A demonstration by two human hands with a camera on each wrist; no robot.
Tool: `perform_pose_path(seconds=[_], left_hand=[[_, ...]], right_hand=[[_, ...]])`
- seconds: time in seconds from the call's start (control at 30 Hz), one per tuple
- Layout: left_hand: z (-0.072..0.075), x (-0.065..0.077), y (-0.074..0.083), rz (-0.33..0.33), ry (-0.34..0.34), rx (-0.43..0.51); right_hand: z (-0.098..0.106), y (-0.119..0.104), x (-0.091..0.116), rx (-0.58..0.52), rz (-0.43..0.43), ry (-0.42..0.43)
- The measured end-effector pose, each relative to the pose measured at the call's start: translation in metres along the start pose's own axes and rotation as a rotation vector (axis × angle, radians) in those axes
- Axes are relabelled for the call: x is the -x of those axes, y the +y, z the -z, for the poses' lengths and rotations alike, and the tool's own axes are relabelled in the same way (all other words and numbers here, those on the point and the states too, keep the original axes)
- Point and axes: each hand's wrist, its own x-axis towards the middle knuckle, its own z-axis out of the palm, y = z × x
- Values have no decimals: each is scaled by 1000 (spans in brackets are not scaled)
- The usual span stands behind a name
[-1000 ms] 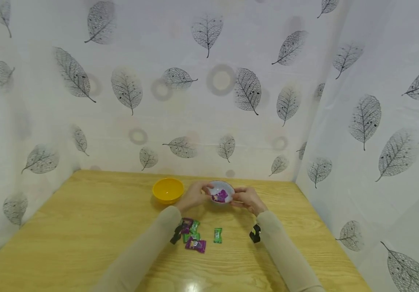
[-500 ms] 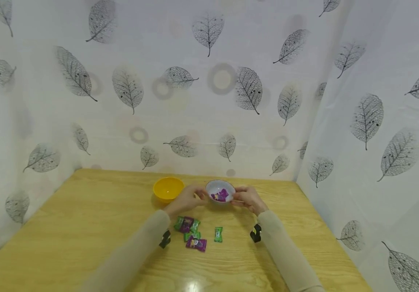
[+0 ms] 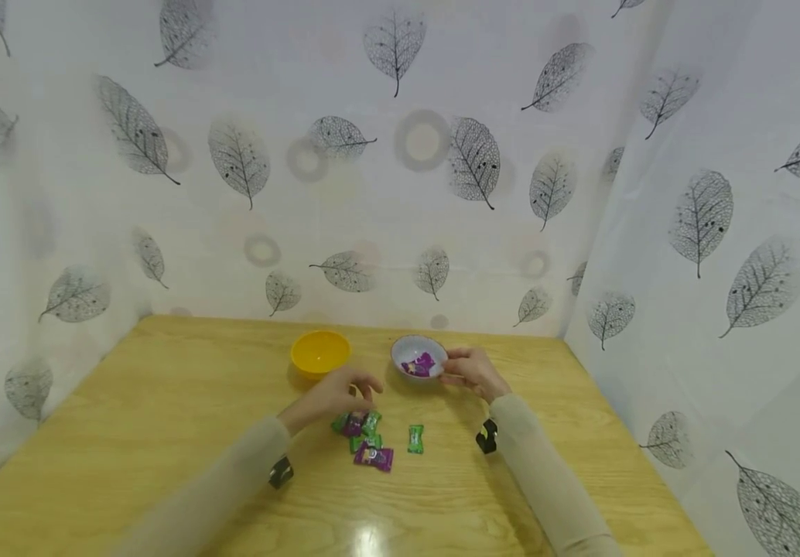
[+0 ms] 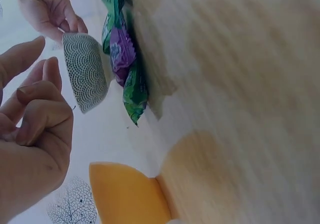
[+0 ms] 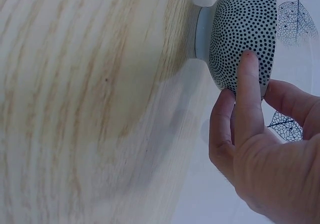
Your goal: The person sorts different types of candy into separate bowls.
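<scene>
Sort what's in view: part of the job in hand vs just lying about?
In the job: patterned bowl holding a purple candy, touched by right hand; loose candies under left hand.
Lying about: yellow bowl, table, leaf-print curtain.

Wooden table [image 3: 163, 433] bears yellow bowl [image 3: 319, 353], dotted bowl [image 3: 418, 359], candies [image 3: 372, 441].
</scene>
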Motion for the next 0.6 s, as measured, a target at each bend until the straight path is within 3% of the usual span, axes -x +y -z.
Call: perform_pose_path(seconds=[0.23,0.6], left_hand=[[-2,15,-4,-12,-86,-21],[-1,28,-8,-8,-181,-89]], right_hand=[[1,-3,4,-9,52,-39],[1,2,-4,-5,5,-13]])
